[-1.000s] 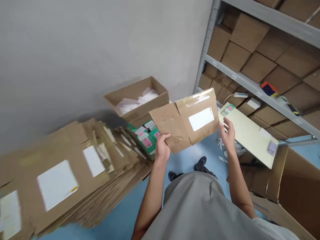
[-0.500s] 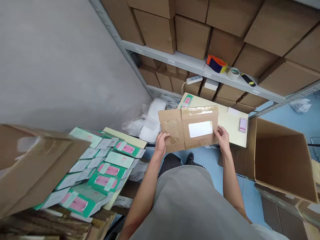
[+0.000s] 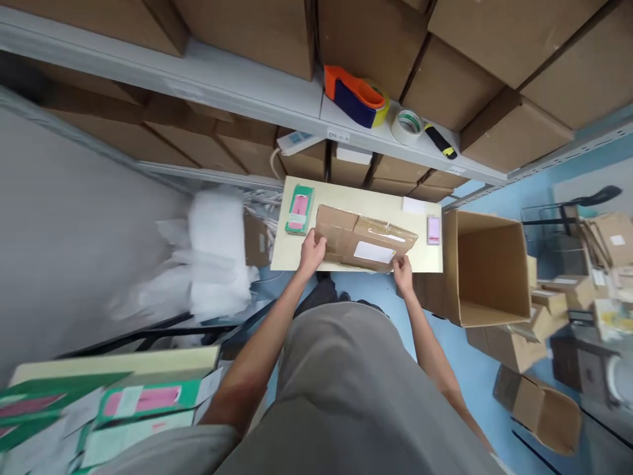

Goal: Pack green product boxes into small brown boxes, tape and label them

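The left hand is closed round the left end of a flat piece of cardboard, thumb and fingers pinching its edge. The right hand pinches the near right corner, its fingers curled in. The cardboard, with a white label on its right part, is held over the near middle of a pale table; whether it touches the top I cannot tell. On the table, a green and pink box lies to the left, and a small pink packet to the right, near a white slip. Beyond, a shelf carries brown boxes, an orange and blue band, a roll of tape and a cutter. Right of the table stands an open carton; white wrapping lies to the left. Near left, more green boxes lie together.
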The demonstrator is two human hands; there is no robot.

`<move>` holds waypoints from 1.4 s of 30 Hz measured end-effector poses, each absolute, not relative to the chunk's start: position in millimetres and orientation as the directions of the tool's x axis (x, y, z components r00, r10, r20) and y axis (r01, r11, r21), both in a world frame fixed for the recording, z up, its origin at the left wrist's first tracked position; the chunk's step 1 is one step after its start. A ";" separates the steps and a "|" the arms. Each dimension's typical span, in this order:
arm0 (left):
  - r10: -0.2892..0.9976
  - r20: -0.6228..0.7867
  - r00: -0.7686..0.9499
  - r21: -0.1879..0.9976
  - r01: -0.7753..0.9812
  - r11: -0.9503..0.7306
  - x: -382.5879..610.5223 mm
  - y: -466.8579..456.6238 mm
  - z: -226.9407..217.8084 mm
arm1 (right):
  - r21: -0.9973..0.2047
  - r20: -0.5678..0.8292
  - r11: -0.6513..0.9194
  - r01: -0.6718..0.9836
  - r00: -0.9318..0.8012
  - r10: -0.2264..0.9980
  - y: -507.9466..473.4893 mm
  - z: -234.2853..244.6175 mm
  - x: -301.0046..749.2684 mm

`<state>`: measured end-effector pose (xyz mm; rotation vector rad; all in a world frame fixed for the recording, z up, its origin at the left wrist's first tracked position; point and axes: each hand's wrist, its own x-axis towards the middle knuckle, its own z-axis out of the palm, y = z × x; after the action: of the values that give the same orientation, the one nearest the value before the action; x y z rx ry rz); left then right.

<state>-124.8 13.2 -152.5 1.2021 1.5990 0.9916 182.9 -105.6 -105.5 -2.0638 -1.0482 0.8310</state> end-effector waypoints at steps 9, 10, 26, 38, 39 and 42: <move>0.930 -0.337 0.144 0.939 0.121 0.321 -106.6 85.5 -166.1 | -0.733 -0.189 -0.521 0.438 0.605 0.773 -85.7 -109.5 175.4; 0.928 -0.327 0.180 0.944 0.104 0.312 -107.3 83.9 -162.9 | -0.731 -0.205 -0.525 0.435 0.595 0.778 -78.0 -111.6 174.8; 0.919 -0.394 0.017 0.791 0.515 0.330 -95.7 28.1 -85.1 | -0.827 -0.286 -0.441 0.348 0.414 0.864 -13.3 -49.2 228.9; 0.970 -0.137 -0.202 0.667 0.705 0.241 -81.9 25.1 -48.1 | -0.621 -0.145 -0.311 0.719 0.284 0.948 4.9 -42.9 211.4; 0.974 -0.126 -0.190 0.671 0.706 0.225 -82.8 27.1 -46.5 | -0.624 -0.137 -0.307 0.719 0.286 0.948 3.6 -42.7 209.3; 0.981 -0.133 -0.144 0.673 0.713 0.196 -84.7 33.7 -44.3 | -0.617 -0.152 -0.316 0.720 0.285 0.947 1.6 -44.7 199.6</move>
<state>-84.7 33.7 -44.3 1.5752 1.9232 0.6287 199.6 1.6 -44.7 -2.1276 -1.4951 0.7034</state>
